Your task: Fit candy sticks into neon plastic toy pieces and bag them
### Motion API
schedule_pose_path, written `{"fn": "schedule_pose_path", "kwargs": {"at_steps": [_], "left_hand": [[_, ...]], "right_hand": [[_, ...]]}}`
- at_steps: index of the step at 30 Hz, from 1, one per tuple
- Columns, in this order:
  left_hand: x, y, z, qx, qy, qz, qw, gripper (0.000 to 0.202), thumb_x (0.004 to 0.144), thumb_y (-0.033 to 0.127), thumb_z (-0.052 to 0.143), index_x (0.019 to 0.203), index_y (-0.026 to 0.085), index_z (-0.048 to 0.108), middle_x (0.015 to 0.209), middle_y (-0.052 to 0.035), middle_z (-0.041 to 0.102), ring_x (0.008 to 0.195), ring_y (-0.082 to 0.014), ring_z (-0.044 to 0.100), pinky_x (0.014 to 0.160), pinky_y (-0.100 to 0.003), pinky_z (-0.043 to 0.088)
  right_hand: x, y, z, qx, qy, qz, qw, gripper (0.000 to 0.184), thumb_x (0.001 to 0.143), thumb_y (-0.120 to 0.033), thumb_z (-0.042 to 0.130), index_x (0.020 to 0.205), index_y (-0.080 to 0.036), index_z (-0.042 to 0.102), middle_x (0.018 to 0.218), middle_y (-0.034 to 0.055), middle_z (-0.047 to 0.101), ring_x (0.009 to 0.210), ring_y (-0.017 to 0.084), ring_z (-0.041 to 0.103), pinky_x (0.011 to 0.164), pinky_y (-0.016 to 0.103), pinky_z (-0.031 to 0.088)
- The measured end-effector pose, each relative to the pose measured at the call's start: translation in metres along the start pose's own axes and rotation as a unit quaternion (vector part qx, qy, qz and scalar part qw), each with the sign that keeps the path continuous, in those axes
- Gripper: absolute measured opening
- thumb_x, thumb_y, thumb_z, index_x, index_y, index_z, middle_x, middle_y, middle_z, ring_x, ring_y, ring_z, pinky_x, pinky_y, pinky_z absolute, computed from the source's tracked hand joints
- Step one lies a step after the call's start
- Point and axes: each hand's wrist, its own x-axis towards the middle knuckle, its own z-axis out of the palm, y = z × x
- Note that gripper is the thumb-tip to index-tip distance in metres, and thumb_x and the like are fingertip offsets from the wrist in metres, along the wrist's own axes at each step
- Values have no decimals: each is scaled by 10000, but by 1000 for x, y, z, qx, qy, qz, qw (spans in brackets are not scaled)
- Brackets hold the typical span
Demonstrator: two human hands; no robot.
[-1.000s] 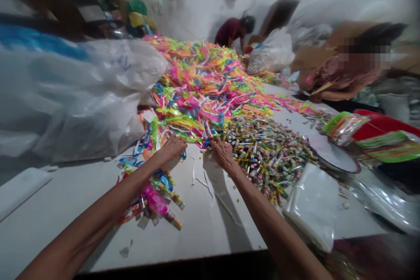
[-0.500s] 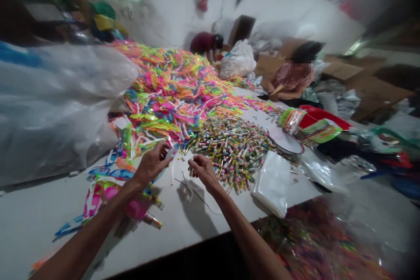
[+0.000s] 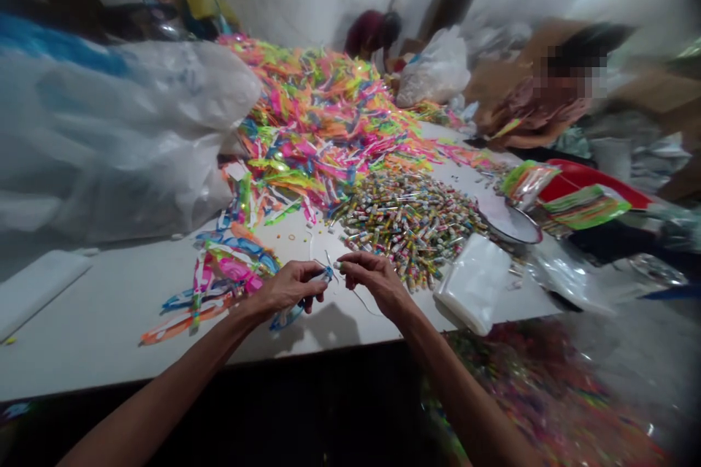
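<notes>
My left hand point(image 3: 293, 286) is closed on a blue plastic strip point(image 3: 328, 273), whose gathered end sticks out between thumb and fingers. Facing it, my right hand point(image 3: 377, 281) pinches a small, pale-ended piece point(image 3: 338, 265), its kind too small to make out. The fingertips of both hands almost meet above the white table point(image 3: 109, 314). Thin white string point(image 3: 364, 303) lies on the tabletop by my right hand. Left of my left hand are several loose bright plastic strips point(image 3: 235, 266). Beyond my right hand spreads a heap of small patterned tubes point(image 3: 405, 226).
A tall pile of colourful plastic strips point(image 3: 323, 117) covers the back. Large clear bags point(image 3: 131, 139) bulge at left. A stack of clear plastic sleeves point(image 3: 474, 284) and a round tray point(image 3: 512, 222) lie at right. Two people point(image 3: 558, 98) are across the table.
My hands have come together, with the blue strip's gathered end now between them. The view has shifted, so the table appears farther up and the patterned tubes beside my left forearm no longer show.
</notes>
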Motion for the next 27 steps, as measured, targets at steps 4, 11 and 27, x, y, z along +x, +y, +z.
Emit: {"fn": "schedule_pose_path", "kwargs": {"at_steps": [4, 11, 27], "left_hand": [[-4, 4, 0, 14, -2, -3, 1000, 276, 752, 376, 591, 880, 132, 594, 663, 5, 576, 480, -80, 484, 436, -202, 379], [-9, 10, -2, 42, -14, -26, 999, 255, 760, 345, 569, 913, 144, 600, 617, 27, 554, 432, -61, 440, 411, -184, 325], [-21, 0, 1, 12, -65, -16, 998, 385, 819, 502, 482, 865, 139, 604, 546, 42, 491, 398, -53, 390, 394, -183, 296]], "right_hand": [[-1, -2, -2, -40, -27, 11, 999, 220, 724, -324, 666, 855, -151, 696, 555, -16, 579, 549, 100, 499, 578, 243, 380], [0, 0, -4, -36, -46, 5, 998, 220, 733, -313, 667, 878, -150, 697, 586, -1, 611, 581, 110, 527, 610, 249, 397], [-5, -8, 8, -122, -159, -4, 980, 172, 752, -300, 658, 834, -173, 741, 695, 27, 606, 628, 122, 570, 607, 243, 433]]}}
